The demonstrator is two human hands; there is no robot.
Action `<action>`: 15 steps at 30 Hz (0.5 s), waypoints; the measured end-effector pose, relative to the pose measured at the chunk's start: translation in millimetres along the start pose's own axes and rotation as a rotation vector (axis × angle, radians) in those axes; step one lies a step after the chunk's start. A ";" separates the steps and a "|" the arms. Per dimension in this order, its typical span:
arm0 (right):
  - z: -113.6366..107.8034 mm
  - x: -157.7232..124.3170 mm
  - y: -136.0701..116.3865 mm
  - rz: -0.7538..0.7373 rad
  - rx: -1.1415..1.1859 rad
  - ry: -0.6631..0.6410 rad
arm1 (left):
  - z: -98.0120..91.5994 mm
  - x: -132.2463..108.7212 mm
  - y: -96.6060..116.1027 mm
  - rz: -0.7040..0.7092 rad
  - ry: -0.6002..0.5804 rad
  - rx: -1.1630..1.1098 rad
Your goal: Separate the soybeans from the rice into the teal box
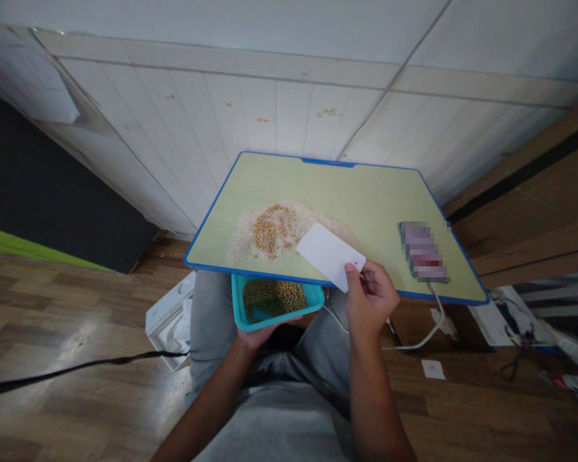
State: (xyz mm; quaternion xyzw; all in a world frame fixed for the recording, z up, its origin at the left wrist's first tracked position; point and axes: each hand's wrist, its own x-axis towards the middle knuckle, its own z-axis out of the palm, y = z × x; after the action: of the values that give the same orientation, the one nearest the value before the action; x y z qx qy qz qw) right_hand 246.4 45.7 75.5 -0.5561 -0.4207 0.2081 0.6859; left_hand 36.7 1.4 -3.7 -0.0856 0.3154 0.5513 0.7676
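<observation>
1. Head view. Left hand [257, 335] holds the tub [282, 319] from below and along its near side; most of its fingers are hidden under it.
2. Tub: turquoise, just under the near edge of the bench [366, 199], over the gap between the legs. Its mouth faces up; the far rim is partly covered by the bench edge.
3. Contents: greenish-gold beans [274, 294], spread over most of the base, with a bare turquoise patch toward the near side.
4. Right hand [373, 295] pinches the card [330, 256] at its near right corner, thumb on top. The two hands are apart.
5. Card: white, flat-faced, slanting out over the near edge of the bench. Its far end overlaps the right side of the heap in this view — contact cannot be told.
6. Heap: pale grain [241, 240], spread thin, with yellow beans [267, 232] clustered on top, left of centre; a few lie scattered toward the card.
7. Phone [424, 253]: on the right of the bench, well apart from the heap, screen pixelated. A white cable [440, 314] runs from its near end over the edge.
8. Floor [77, 410]: wood-patterned; an open white box [161, 314] stands by the left leg.
</observation>
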 end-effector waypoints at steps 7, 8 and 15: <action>-0.7 -1.0 -1.0 -0.023 0.013 0.019 | 8.7 -3.0 0.0 -0.005 0.020 -0.023; -0.5 -1.5 -0.9 -0.019 0.014 0.009 | 9.7 -3.4 0.1 -0.007 0.024 -0.028; 3.5 -5.3 -0.3 -0.027 0.009 -0.170 | 4.4 -1.7 0.2 -0.021 0.028 0.012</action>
State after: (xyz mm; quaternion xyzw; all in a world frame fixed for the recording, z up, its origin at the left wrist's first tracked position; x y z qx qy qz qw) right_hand 240.6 43.7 74.0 -0.5276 -0.4842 0.2471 0.6529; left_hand 37.9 2.3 0.8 -0.0919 0.3288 0.5401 0.7693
